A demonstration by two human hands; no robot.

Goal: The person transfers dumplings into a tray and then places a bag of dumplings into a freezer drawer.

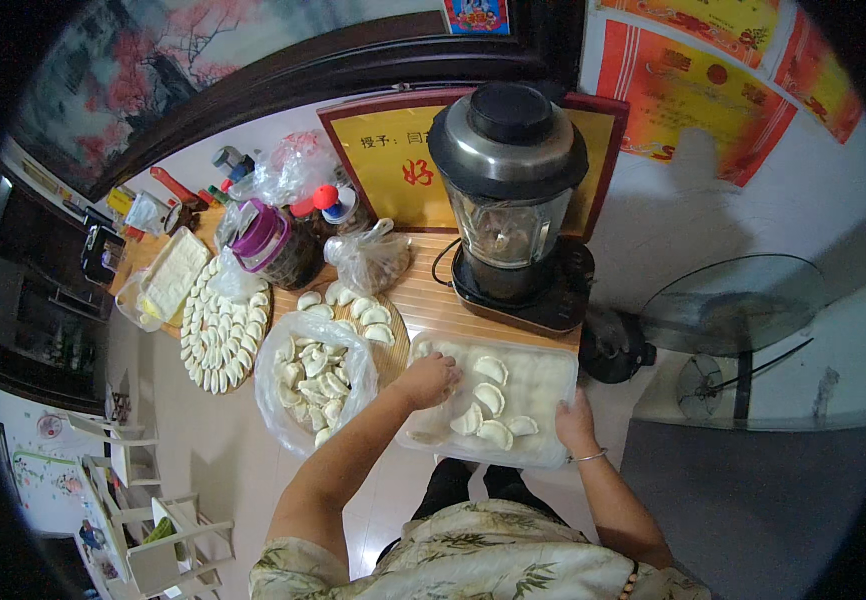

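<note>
1. Fingers of the right hand (577, 430) grasp the right rim of a white tray (543, 385).
2. Left hand (431, 380): its fingers bend over the tray's left side; whether they hold anything, I cannot tell.
3. Five dumplings (490, 400) lie in the tray, between the two hands' fingers.
4. Plastic bag (268, 375) of dumplings, left of the left fingers.
5. Blender (508, 220) on the surface (433, 305), beyond the fingers.
</note>
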